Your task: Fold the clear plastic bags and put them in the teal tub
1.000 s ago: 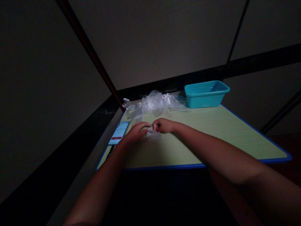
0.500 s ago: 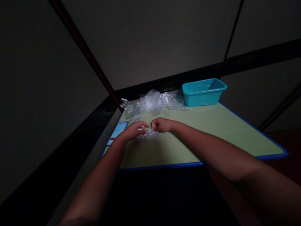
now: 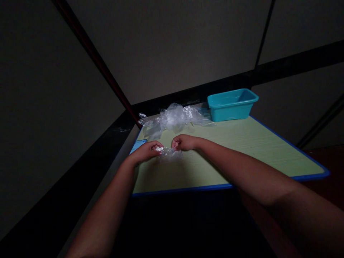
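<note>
A small clear plastic bag point(image 3: 170, 153) is stretched between my two hands just above the pale green tabletop point(image 3: 204, 172). My left hand point(image 3: 149, 150) pinches its left end, fingers closed. On the other side my right hand point(image 3: 183, 142) grips the bag's upper right edge between thumb and bent fingers. Beyond my hands lies a loose pile of clear plastic bags point(image 3: 174, 116), crumpled and shiny. Whether the held bag has anything inside cannot be made out.
A turquoise plastic basin point(image 3: 232, 110) stands at the table's back right. At the left edge lies a phone point(image 3: 137, 145), partly covered by my left hand. The table has a blue rim point(image 3: 182, 190), and walls close in behind and to the left.
My left hand has moved a little left, pulling the bag wider and covering more of the phone. The right hand has hardly moved.
</note>
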A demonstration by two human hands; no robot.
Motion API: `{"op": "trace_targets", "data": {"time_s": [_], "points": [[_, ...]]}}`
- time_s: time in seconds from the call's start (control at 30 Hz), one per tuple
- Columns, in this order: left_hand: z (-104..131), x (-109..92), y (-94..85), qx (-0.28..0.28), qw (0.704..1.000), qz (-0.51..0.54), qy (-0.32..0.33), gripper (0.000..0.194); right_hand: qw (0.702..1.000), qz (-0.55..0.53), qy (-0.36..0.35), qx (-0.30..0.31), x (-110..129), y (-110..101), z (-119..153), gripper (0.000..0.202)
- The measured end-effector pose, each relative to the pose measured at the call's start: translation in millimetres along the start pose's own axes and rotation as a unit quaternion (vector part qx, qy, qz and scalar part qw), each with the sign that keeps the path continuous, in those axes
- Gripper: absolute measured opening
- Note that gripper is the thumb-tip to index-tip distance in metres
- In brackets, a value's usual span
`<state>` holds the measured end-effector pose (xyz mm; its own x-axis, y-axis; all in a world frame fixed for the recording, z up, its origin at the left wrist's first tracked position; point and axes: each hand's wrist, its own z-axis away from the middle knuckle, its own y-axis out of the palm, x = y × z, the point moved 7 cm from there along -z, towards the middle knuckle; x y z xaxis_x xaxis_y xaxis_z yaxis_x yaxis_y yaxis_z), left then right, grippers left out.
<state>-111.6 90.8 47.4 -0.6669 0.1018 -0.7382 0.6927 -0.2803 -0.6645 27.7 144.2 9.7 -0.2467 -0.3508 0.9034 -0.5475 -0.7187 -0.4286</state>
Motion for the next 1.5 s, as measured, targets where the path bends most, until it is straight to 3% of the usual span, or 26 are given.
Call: {"op": "trace_targets", "data": {"time_s": [0.23,0.4,0.63,0.83,1.17,1.33,1.5], "points": [[16.4,7.5,-21.2,-0.120,0.993,-0.014,-0.004,0.031,1.000,-0.011,-0.023,-0.018,1.2,-1.5,-0.8,0.015],[25.5,25.5,-9.8,-0.105,0.993,0.033,-0.048,0.037,1.000,-0.008,-0.025,-0.001,-0.3,0.6,-1.3,0.013],[24.7,40.0,-2.1,-0.143,0.978,0.063,-0.139,0.036,1.000,0.010,-0.011,-0.017,-2.8,-1.6,-0.2,0.018],[17.6,36.4,1.1,-0.182,0.973,-0.049,-0.135,0.020,0.999,0.034,-0.007,-0.020,-3.7,-1.7,-0.8,0.020],[19.6,30.1,2.7,-0.185,0.975,-0.011,-0.121,0.017,0.999,0.039,-0.001,-0.017,0.2,-0.8,0.7,0.019],[20.3,28.4,3.3,-0.210,0.966,0.115,-0.098,0.021,0.997,0.046,-0.022,-0.055,2.3,-2.2,-1.4,0.020],[19.5,30.4,13.7,-0.215,0.923,0.301,-0.108,0.027,0.992,0.077,-0.048,-0.091,3.5,-3.6,-2.9,0.024]]}}
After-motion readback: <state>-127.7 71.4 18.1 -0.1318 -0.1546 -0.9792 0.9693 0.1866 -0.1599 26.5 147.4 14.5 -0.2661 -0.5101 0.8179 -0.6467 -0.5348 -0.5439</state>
